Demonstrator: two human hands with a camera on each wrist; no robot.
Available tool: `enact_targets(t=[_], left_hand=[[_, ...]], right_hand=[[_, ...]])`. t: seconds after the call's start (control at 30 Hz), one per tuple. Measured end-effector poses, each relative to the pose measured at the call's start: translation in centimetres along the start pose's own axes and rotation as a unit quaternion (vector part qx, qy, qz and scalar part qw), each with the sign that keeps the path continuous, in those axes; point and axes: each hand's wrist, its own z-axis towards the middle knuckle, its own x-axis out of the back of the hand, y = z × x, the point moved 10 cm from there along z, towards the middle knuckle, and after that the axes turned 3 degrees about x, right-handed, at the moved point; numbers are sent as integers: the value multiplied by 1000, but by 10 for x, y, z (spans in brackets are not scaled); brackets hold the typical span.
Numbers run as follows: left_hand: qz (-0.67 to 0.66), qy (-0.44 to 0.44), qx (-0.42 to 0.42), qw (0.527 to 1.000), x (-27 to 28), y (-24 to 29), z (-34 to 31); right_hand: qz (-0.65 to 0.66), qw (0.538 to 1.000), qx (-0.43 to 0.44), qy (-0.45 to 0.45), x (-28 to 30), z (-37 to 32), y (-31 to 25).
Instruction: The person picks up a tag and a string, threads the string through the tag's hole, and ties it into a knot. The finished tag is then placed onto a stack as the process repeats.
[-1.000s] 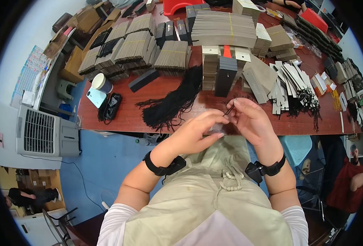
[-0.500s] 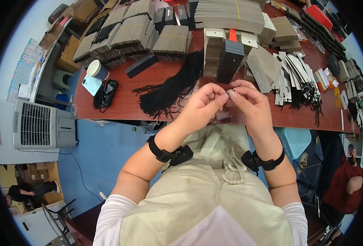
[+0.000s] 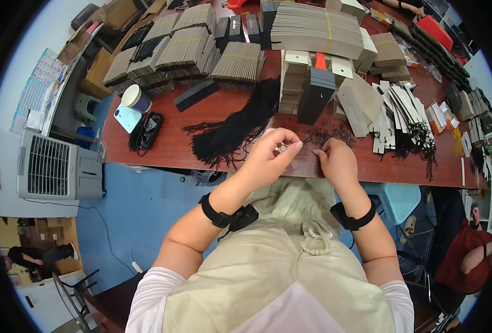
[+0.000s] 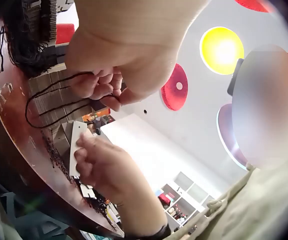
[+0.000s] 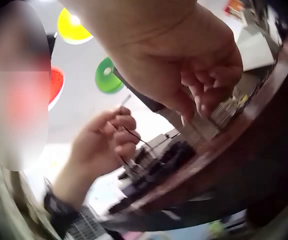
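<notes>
Red table (image 3: 171, 152) lay beyond the left hand (image 3: 271, 158), which pinched a looped cord (image 4: 28, 107), seemingly mid-preparation; its ends wanted aligning. Whether the right hand (image 3: 340, 166) pinched anything, I couldn't tell.

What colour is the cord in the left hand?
The cord is black; the left wrist view shows it best.
</notes>
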Motion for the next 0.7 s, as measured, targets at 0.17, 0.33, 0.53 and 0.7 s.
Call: enact_targets(t=[0.17, 0.33, 0.53, 0.7], left_hand=[[-116, -13, -29, 993, -1, 13, -3], [-231, -59, -26, 971, -2, 17, -7], [-207, -59, -16, 976, -7, 34, -11], [-238, -93, -25, 966, -13, 38, -15]], right_hand=[[3, 994, 110, 20, -6, 2, -16], [325, 944, 56, -25, 21, 3, -35], [572, 818, 28, -54, 57, -6, -75], [524, 844, 83, 82, 77, -2, -66]])
